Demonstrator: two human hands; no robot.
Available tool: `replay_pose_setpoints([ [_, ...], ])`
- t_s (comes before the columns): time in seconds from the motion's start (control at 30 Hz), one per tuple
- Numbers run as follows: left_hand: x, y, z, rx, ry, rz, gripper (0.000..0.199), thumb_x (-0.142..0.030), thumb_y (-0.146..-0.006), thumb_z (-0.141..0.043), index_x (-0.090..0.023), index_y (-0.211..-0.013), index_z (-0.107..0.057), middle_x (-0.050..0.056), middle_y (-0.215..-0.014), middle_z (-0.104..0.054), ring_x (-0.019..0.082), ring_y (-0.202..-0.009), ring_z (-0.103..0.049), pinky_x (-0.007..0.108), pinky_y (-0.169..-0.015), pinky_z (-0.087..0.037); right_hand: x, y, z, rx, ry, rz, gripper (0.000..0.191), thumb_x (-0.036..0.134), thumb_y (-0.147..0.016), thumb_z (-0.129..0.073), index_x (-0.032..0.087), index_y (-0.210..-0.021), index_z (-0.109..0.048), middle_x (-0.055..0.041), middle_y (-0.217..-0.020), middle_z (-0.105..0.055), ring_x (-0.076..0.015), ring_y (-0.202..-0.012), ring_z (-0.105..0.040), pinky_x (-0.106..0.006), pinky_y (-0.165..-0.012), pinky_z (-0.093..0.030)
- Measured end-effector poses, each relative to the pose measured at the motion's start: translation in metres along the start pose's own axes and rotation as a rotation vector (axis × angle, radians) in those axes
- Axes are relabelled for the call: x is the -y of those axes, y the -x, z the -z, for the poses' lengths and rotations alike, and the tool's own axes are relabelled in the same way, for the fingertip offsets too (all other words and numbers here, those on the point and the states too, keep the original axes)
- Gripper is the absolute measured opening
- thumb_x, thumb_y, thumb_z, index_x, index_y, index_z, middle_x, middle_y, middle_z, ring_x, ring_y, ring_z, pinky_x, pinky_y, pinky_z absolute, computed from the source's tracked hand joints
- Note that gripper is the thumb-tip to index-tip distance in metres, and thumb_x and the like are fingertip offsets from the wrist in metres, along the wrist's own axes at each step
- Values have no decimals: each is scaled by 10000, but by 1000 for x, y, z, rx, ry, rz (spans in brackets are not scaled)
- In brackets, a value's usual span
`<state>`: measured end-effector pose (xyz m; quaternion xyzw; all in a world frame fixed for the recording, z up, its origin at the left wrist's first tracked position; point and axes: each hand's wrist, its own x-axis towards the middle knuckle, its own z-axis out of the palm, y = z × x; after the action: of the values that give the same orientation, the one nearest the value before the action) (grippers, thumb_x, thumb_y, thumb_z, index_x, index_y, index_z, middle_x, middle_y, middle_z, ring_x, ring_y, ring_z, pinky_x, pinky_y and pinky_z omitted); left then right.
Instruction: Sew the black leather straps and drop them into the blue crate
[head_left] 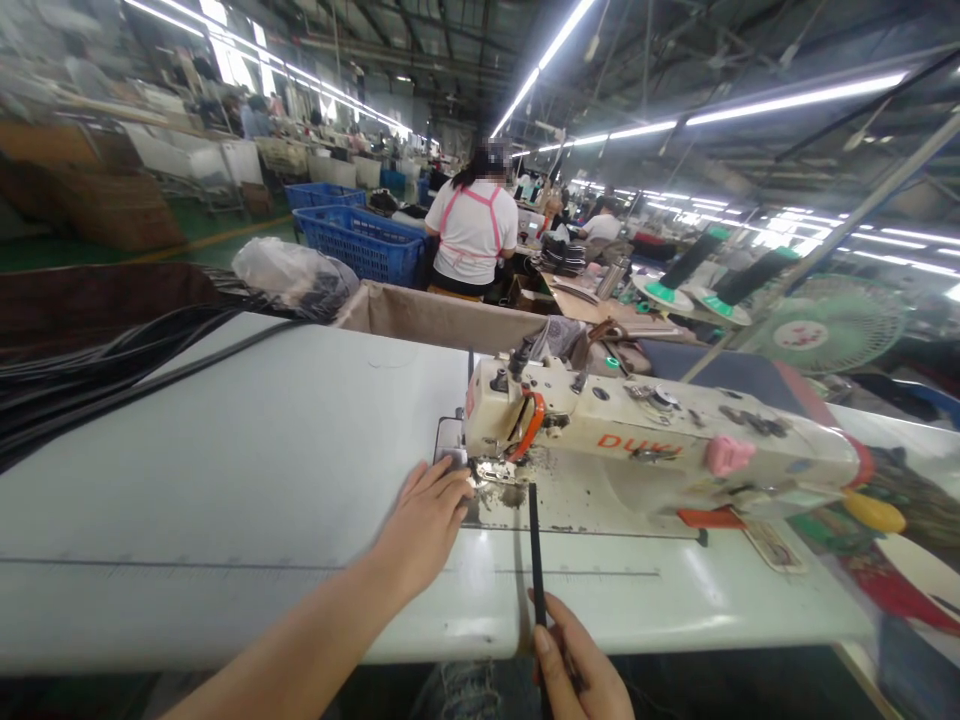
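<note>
A cream sewing machine point(600, 430) with orange lettering stands on the white worktable point(225, 480). My left hand point(427, 515) lies palm down by the needle area, fingers stretched out and fairly flat. Its fingertips reach the metal plate beside the presser foot point(495, 472); whether something thin lies under them is hidden. Between thumb and fingers, my right hand point(574, 660) grips a narrow black strip point(535, 550) at the table's front edge. The strip's far end points up toward the needle area, just right of the presser foot.
Long black strips point(142, 350) are heaped at the left. Behind the table are a fabric-lined bin point(442, 318), blue crates point(360, 245) and a seated person point(474, 225) facing away. Black thread cones point(686, 265) and a fan point(832, 325) stand at the right.
</note>
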<state>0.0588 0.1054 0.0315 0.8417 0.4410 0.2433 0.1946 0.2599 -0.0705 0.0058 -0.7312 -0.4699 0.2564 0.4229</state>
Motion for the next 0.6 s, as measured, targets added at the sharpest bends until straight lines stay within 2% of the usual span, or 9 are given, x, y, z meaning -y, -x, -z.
replay_pose_setpoints([
  [0.1, 6, 0, -4, -33, 44, -10, 270, -148, -978, -496, -266, -1142, -676, 27, -1439, -662, 293, -1491, -452, 626, -1259, -296, -5, 2, -2, 1, 17, 23, 696, 760, -908, -562, 178, -1226, -773, -73, -814, -758, -203, -686, -695, -232, -747, -599],
  [0.23, 25, -13, -11, -124, 115, 11, 269, -172, -936, -558, -207, -1175, -678, 100, -1407, -666, 280, -1434, -512, 524, -1241, -383, -7, 5, -8, 33, 27, 81, 665, 729, -939, -542, 182, -1256, -751, -62, -789, -732, -188, -683, -694, -208, -718, -589],
  [0.4, 50, -59, -6, -15, 6, 76, 457, -190, -908, -582, -151, -1361, -631, 154, -1514, -575, 314, -1482, -449, 510, -1252, -356, 0, 5, -17, 166, 76, 208, 605, 630, -1015, -463, 254, -1468, -601, -17, -755, -709, -164, -640, -686, -206, -704, -587],
  [0.43, 53, -70, -4, -3, -5, 80, 468, -196, -915, -574, -152, -1378, -627, 153, -1527, -566, 322, -1493, -434, 514, -1252, -347, 3, 3, -19, 197, 84, 239, 577, 589, -1030, -453, 264, -1489, -581, -27, -798, -735, -172, -682, -712, -218, -737, -596],
  [0.5, 56, -88, -1, 13, -16, 85, 484, -215, -924, -569, -164, -1402, -622, 144, -1545, -554, 330, -1502, -420, 513, -1248, -337, 10, -1, -20, 277, 93, 300, 510, 476, -1048, -459, 274, -1502, -570, -73, -1013, -792, -200, -892, -767, -250, -863, -600],
  [0.6, 55, -108, 1, 42, -31, 87, 521, -257, -907, -615, -198, -1425, -613, 129, -1533, -573, 329, -1475, -459, 491, -1229, -345, 23, -9, -20, 370, 96, 338, 496, 308, -1039, -469, 258, -1526, -542, -100, -1365, -713, -220, -1229, -698, -287, -1042, -541],
])
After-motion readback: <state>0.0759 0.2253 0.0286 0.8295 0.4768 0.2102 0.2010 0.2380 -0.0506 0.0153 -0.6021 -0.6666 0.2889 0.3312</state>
